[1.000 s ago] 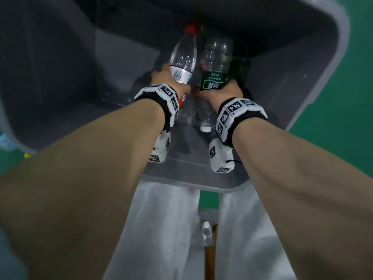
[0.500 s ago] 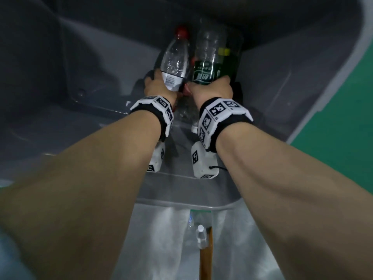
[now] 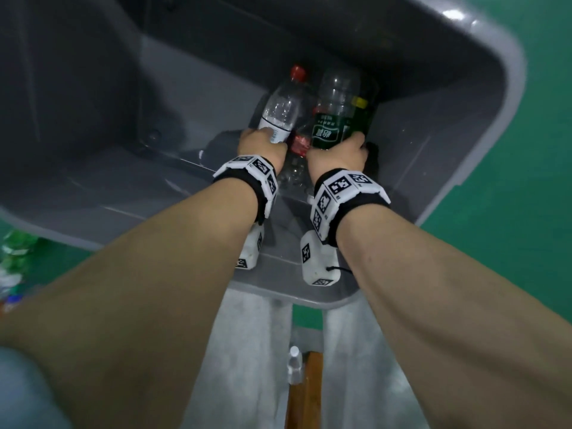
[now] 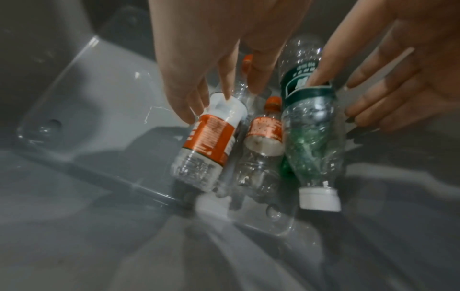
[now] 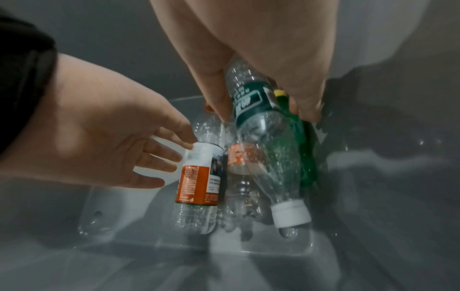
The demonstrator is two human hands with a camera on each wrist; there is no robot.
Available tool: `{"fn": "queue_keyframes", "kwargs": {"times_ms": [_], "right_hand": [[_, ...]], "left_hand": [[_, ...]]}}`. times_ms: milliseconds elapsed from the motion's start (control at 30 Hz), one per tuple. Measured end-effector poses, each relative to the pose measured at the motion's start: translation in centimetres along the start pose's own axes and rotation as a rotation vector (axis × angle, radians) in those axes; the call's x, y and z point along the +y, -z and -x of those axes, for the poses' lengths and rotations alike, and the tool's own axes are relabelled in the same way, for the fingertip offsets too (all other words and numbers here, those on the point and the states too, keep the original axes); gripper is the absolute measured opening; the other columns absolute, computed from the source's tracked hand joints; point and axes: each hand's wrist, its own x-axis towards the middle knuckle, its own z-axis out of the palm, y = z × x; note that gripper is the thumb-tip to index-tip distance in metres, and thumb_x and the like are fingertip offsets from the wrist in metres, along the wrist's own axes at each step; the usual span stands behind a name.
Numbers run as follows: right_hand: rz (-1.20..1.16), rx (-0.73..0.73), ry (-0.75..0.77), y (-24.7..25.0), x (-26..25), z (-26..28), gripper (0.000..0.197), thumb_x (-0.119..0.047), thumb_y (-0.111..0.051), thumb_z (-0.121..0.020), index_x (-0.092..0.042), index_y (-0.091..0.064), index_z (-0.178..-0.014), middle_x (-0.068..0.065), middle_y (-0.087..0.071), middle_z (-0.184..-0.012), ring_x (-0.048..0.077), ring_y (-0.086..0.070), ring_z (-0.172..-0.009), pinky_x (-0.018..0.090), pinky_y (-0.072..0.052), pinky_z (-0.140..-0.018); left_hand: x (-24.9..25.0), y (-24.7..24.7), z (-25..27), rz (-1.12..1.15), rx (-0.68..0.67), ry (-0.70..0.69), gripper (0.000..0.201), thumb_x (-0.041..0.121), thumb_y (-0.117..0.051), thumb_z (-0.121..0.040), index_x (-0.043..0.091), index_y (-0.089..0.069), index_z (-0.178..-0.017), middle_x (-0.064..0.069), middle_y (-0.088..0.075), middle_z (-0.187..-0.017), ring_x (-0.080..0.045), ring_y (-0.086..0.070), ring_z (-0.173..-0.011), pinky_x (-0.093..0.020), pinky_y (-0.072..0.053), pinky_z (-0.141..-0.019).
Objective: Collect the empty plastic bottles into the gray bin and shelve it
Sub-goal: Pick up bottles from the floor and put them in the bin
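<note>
Left hand: the left hand [image 3: 263,147] is down inside the gray bin [image 3: 483,168], fingers wrapped around the white end of the label on a red-capped bottle [image 3: 280,114]; in the left wrist view its fingertips [image 4: 191,110] press on that label.
Right hand: the right hand [image 3: 339,157] grips a green-labelled bottle [image 3: 331,119] around its label, thumb on one side and fingers on the other; a green bottle with a yellow cap [image 5: 302,149] lies against it under the same fingers.
Bottles: a third clear bottle with an orange label [image 4: 263,149] lies between the two held ones; all sit low in the far right corner of the bin.
Change: a second ago both bottles were held in much the same grip; since then the hands have pushed a little deeper toward the far wall and the bottles now lie lower, close to the floor of the bin.
Meaning: the load looks about ready to be let go, though neither hand has released yet.
Left over: more bottles [image 3: 14,255] lie on the green floor [image 3: 526,274] beside the bin's near left edge, and one stands between the person's legs [image 3: 294,363]; I judge collecting is unfinished and shelving still ahead.
</note>
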Motion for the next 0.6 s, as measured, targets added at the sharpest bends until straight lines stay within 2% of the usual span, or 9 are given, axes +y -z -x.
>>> {"fn": "queue_keyframes", "kwargs": {"times_ms": [100,233,333,400,500,533,600], "right_hand": [[0.009,0.010,0.048,1.0,-0.3,1.0,0.064,-0.025,-0.068,-0.080,-0.011,-0.038,-0.134,0.013,-0.045,-0.132,0.032,-0.051,-0.118,0.035,-0.044,-0.091],[0.028,-0.048,0.110,2.8,-0.2,2.6,0.057,-0.025,-0.064,-0.084,-0.011,-0.042,-0.134,0.014,-0.048,-0.132,0.030,-0.052,-0.117,0.032,-0.042,-0.090],[0.031,-0.068,0.174,4.0,-0.1,4.3,0.049,-0.021,-0.060,-0.087,-0.012,-0.046,-0.133,0.013,-0.053,-0.128,0.029,-0.055,-0.113,0.032,-0.044,-0.090],[0.062,-0.118,0.212,4.8,0.0,5.4,0.045,-0.021,-0.057,-0.089,-0.013,-0.049,-0.132,0.010,-0.058,-0.125,0.027,-0.057,-0.111,0.028,-0.043,-0.085],[0.109,-0.238,0.259,6.0,0.3,7.3,0.036,-0.022,-0.055,-0.092,-0.015,-0.055,-0.127,0.005,-0.063,-0.118,0.021,-0.059,-0.100,0.024,-0.040,-0.078],[0.128,-0.263,0.277,6.3,0.5,8.0,0.033,-0.022,-0.054,-0.092,-0.016,-0.057,-0.125,0.004,-0.064,-0.116,0.019,-0.058,-0.096,0.023,-0.041,-0.078],[0.162,-0.297,0.317,6.5,0.8,9.4,0.032,-0.021,-0.053,-0.092,-0.018,-0.061,-0.122,0.002,-0.066,-0.116,0.019,-0.060,-0.100,0.026,-0.046,-0.085]], "left_hand": [[0.3,0.8,1.5,0.047,0.011,0.007,0.038,0.021,-0.053,-0.088,0.013,-0.062,-0.124,-0.013,-0.052,-0.134,-0.028,-0.055,-0.115,-0.025,-0.042,-0.096],[0.8,2.2,4.2,0.102,0.003,0.008,0.031,0.020,-0.052,-0.086,0.013,-0.068,-0.112,-0.013,-0.061,-0.122,-0.030,-0.059,-0.107,-0.028,-0.047,-0.089],[1.0,3.4,6.5,0.189,0.049,0.015,0.028,0.018,-0.053,-0.087,0.013,-0.070,-0.108,-0.007,-0.068,-0.112,-0.025,-0.062,-0.103,-0.023,-0.045,-0.080],[1.0,4.0,7.9,0.276,0.082,0.035,0.025,0.019,-0.053,-0.087,0.015,-0.071,-0.105,-0.005,-0.070,-0.106,-0.022,-0.064,-0.097,-0.021,-0.044,-0.074],[0.7,4.7,10.5,0.379,0.128,0.063,0.023,0.019,-0.054,-0.087,0.013,-0.070,-0.102,-0.004,-0.070,-0.103,-0.022,-0.065,-0.094,-0.024,-0.048,-0.076],[0.6,4.9,11.2,0.403,0.138,0.067,0.023,0.018,-0.054,-0.088,0.012,-0.070,-0.102,-0.004,-0.070,-0.103,-0.023,-0.064,-0.094,-0.026,-0.049,-0.077],[0.3,5.1,12.7,0.434,0.154,0.070,0.023,0.017,-0.052,-0.090,0.011,-0.069,-0.103,-0.004,-0.069,-0.105,-0.021,-0.062,-0.091,-0.024,-0.046,-0.075]]}}
